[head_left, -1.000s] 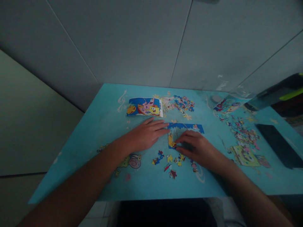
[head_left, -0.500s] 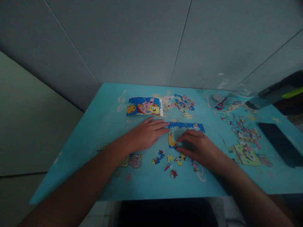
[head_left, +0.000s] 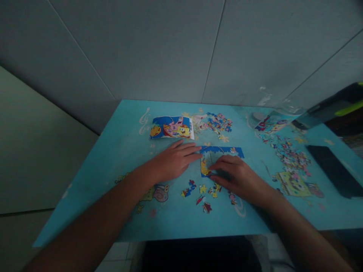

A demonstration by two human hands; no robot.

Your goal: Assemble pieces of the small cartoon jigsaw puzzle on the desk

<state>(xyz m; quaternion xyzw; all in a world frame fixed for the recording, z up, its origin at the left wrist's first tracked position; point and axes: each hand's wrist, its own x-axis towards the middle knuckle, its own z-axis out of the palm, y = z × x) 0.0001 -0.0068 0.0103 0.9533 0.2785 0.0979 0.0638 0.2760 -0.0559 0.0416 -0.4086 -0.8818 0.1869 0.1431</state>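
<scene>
A partly joined jigsaw puzzle [head_left: 219,149] lies on the table, its blue top row and yellow-and-blue left side forming a corner. Flat on the table, my left hand [head_left: 176,159] has its fingers stretched out, the tips at the puzzle's left edge. My right hand [head_left: 234,170] is closed in a pinch at the lower end of the left side, on a small puzzle piece mostly hidden by the fingers. Several loose puzzle pieces [head_left: 203,189] lie just below, between the hands and the table's front edge.
The picture card [head_left: 171,127] lies behind my left hand. A pile of pieces [head_left: 219,122] is at the back, another pile [head_left: 293,156] at the right. Also to the right are a clear plastic jar [head_left: 279,119], a dark phone [head_left: 334,170] and a dark bottle-like object [head_left: 329,107].
My right hand has shifted very slightly left along the puzzle's lower left side. My left hand stays in place; the whole view has moved a little.
</scene>
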